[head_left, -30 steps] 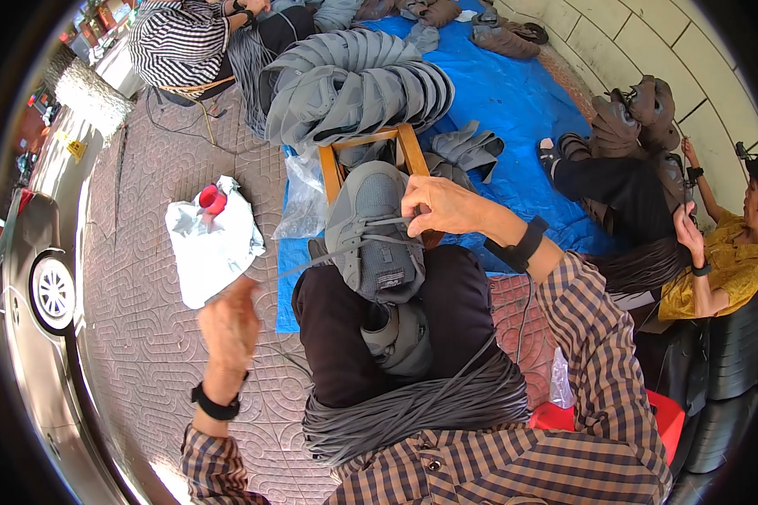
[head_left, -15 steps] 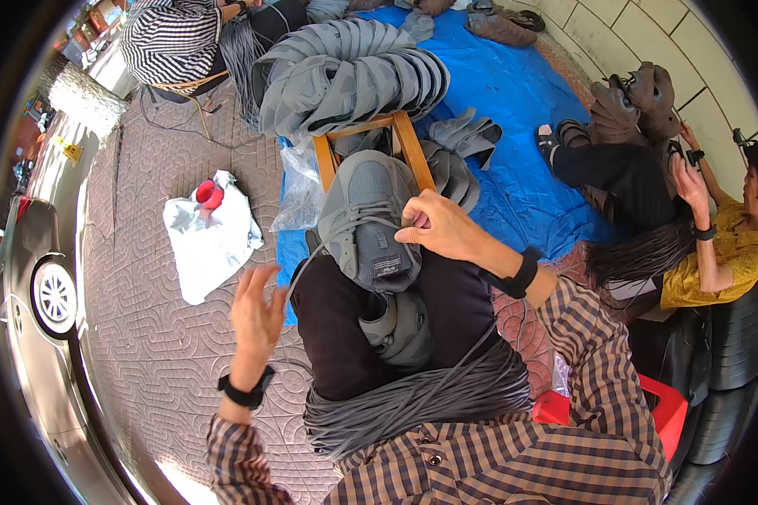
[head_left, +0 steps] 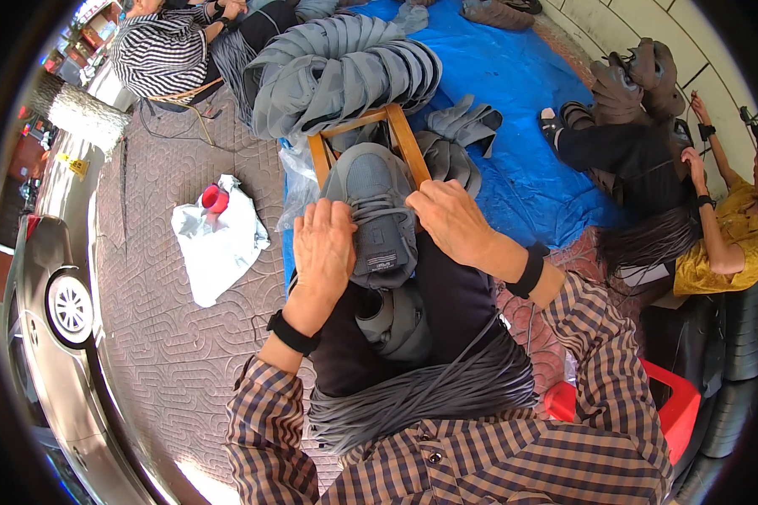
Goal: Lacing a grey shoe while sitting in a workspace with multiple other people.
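Grey sneaker [head_left: 372, 172], left hand [head_left: 322, 244] at nine o'clock, right hand [head_left: 456, 220] at three, undersides hidden, cannot tell if clamped on shoelace [head_left: 374, 204]

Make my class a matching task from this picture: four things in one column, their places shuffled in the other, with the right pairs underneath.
Things
1. Laced grey shoe
2. Bundle of grey cords
3. Small red object
4. Blue sheet

Places
A. On the crumpled white sheet
B. Spread on the ground beyond the right hand
C. Between the left hand and the right hand
D. Across the person's lap

Right pairs: 1-C, 2-D, 3-A, 4-B
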Demonstrator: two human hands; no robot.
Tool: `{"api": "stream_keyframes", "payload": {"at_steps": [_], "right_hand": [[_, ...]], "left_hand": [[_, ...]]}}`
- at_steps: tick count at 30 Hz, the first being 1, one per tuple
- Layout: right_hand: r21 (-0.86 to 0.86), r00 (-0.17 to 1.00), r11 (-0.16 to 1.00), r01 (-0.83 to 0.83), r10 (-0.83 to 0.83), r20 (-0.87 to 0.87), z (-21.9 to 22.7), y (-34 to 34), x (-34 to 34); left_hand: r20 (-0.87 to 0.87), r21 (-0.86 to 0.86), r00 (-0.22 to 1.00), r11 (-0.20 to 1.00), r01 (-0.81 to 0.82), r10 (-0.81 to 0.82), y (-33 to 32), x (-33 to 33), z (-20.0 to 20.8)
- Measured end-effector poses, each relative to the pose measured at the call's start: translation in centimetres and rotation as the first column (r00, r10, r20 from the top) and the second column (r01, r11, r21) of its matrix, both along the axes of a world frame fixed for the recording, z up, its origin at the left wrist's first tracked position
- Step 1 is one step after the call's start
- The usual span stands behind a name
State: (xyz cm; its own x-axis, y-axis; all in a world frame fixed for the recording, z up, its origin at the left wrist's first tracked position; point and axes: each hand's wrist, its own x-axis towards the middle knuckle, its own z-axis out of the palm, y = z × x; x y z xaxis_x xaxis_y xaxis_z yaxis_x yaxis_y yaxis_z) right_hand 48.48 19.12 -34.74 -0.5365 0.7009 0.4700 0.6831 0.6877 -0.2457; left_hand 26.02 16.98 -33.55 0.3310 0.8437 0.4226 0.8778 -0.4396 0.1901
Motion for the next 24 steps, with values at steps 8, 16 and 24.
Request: {"api": "stream_keyframes", "payload": {"at_steps": [8,16,24], "right_hand": [[-0.612,0.968,0.769,-0.186,0.035,-0.25,0.1,1.4,0.7],[-0.889,0.865,0.242,-0.388,-0.237,-0.442,1.6,1.2,1.8],[-0.649,0.898,0.751,-0.121,-0.197,-0.394,1.5,-2.7,4.0]], "left_hand": [[0.26,-0.16,0.966,0.986,0.046,-0.003,0.4,-1.8,-0.6],[0.586,-0.798,0.564,0.537,0.275,0.582,1.6,-2.3,0.3],[0.348,-0.111,0.927,0.988,-0.104,0.137,-2.2,-3.2,0.5]]}}
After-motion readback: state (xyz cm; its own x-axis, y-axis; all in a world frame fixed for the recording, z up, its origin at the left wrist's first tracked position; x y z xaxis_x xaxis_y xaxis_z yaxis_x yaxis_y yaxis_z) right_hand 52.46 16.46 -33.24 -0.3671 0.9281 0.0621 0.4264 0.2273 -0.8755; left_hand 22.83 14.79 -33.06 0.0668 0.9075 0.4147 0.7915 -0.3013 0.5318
